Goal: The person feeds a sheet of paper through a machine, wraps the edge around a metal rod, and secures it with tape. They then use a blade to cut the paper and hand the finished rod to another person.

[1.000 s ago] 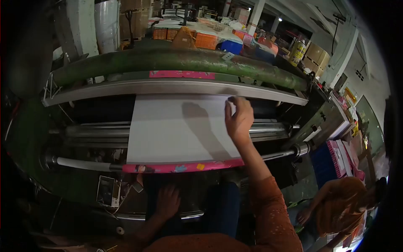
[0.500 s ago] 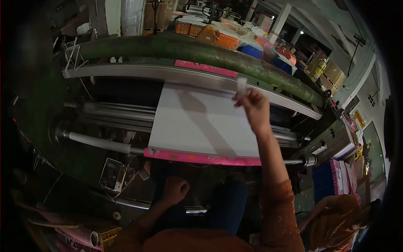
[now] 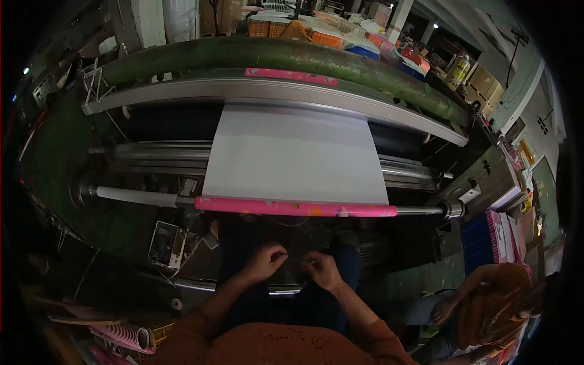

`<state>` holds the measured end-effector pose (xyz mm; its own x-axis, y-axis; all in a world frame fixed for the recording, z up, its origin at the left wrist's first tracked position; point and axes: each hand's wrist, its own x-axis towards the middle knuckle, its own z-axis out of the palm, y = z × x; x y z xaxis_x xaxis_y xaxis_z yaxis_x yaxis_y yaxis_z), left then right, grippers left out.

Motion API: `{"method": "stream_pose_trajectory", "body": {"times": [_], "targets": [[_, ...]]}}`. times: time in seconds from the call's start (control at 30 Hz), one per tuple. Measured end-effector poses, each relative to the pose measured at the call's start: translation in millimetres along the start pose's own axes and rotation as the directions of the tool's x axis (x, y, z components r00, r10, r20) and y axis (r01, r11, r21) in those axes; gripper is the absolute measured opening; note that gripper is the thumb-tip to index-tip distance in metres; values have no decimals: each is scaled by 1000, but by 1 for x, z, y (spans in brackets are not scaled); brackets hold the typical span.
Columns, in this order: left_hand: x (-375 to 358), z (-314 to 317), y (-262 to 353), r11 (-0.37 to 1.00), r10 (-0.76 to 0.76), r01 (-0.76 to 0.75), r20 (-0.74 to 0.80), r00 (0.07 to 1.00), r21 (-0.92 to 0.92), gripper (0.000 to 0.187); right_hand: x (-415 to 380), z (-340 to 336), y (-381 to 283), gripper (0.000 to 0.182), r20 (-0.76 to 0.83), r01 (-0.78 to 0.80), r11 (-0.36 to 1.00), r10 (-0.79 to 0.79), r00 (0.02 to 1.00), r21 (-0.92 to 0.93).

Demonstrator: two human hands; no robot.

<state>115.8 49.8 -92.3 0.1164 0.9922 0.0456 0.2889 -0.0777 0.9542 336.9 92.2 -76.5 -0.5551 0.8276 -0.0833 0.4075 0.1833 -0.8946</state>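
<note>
here, left hand (image 3: 264,263), right hand (image 3: 324,271) near pink roll (image 3: 292,208); bottle label (image 3: 458,72) illegible

Both hands (image 3: 292,266) lie before the roll (image 3: 298,208).

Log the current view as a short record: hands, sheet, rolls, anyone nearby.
left hand: over lap, fingers curled, contents unclear
right hand: beside left, apart, contents unclear
white sheet: flat, between gray crossbar and pink patterned roll
pink roll: around metal shaft
green roller: beyond crossbar
co-worker: lower right
</note>
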Motion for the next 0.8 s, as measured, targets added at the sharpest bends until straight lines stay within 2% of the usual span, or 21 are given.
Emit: {"method": "stream_pose_trajectory", "body": {"times": [0.03,0.07,0.1,0.13,0.17,0.3,0.37,0.6,0.73,0.8], "targets": [[1,-2,-3,910,158,-122,-60,986,395,13,-6,-2,12,7,-5,-4,1000,4,1000,6],[1,-3,-6,909,156,-123,-52,986,397,13,-12,-6,24,7,-94,54,961,-82,992,-272],[-1,-6,-10,779,210,-85,-131,969,621,15,-17,-8,31,6,-156,76,843,-186,970,-533],[-4,-9,-16,601,282,-19,-189,941,799,17,-20,-8,32,6,-162,67,847,-178,971,-527],[-7,-10,-39,599,217,40,-210,953,799,18,-22,-8,33,6,-168,94,847,-211,963,-523],[-6,-10,-33,617,225,5,-182,957,787,17,-22,-6,34,7,-232,72,866,-212,949,-496],[-6,-9,-29,582,184,40,-180,966,812,17,-23,-6,39,8,-217,76,859,-213,953,-506],[-6,-8,-34,597,170,52,-189,967,801,18,-24,-5,37,9,-209,76,850,-213,954,-521],[-6,-5,-38,590,209,32,-191,959,807,17,-25,-5,34,8,-189,77,855,-200,962,-513],[-6,-6,-40,590,220,54,-224,950,806,17,-21,-7,39,13,-173,-31,890,-55,983,-456]]}}
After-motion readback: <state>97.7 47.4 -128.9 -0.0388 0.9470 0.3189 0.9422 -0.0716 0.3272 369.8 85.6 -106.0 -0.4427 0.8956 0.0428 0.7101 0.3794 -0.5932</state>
